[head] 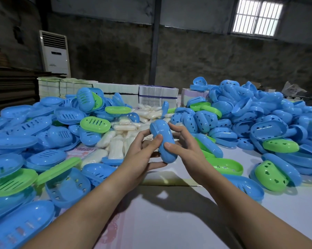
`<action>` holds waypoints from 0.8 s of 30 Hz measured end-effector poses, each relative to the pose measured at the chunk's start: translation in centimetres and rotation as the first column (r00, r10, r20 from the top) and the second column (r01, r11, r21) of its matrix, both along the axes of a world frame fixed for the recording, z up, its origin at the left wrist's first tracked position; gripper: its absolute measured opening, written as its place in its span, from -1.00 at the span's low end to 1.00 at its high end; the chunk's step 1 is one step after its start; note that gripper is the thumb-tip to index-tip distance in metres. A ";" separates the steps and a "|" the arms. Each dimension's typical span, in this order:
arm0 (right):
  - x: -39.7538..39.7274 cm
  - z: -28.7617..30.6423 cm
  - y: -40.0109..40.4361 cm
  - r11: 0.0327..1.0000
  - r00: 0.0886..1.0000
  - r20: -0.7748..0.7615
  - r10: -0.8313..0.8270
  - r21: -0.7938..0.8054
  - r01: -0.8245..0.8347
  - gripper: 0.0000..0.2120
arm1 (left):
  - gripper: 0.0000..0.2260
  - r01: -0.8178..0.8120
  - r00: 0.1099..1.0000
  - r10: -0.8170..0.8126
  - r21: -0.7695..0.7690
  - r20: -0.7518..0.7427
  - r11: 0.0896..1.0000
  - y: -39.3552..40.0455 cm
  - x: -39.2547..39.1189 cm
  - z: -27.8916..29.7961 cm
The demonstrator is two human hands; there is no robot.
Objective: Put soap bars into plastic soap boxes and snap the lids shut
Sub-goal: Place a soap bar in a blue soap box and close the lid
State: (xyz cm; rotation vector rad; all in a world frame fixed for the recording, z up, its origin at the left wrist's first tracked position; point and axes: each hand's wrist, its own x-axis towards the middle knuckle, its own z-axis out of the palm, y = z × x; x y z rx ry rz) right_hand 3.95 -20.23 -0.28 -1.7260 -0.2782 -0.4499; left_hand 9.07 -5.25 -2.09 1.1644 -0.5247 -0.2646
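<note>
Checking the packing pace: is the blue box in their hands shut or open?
Shut: the blue soap box, gripped by left hand and right hand, shows both halves meeting, no gap visible.

The bare table in front gives open room between two big heaps: soap box parts on the left and on the right. Behind, a pile of soap bars closes the way.

A single head-worn wide-angle camera looks forward and slightly down over the white tabletop, close above it, probably level with the far grey wall.
</note>
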 end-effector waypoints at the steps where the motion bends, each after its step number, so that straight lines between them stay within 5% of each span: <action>1: 0.0 0.0 -0.2 1.000 1.000 0.000 0.007 -0.002 -0.007 -0.49 | -0.48 -0.015 1.000 0.015 0.011 0.016 1.000 0.0 0.0 0.0; 13: 0.1 -0.2 0.2 0.997 0.998 0.006 -0.068 -0.019 0.068 -0.39 | -0.50 0.024 1.000 -0.023 0.005 -0.017 1.000 0.0 -0.1 0.4; 24: 0.5 -0.2 -0.6 0.994 0.998 -0.043 0.049 0.096 -0.045 -0.59 | -0.54 0.102 0.992 -0.104 -0.034 -0.066 0.994 0.1 -0.1 0.6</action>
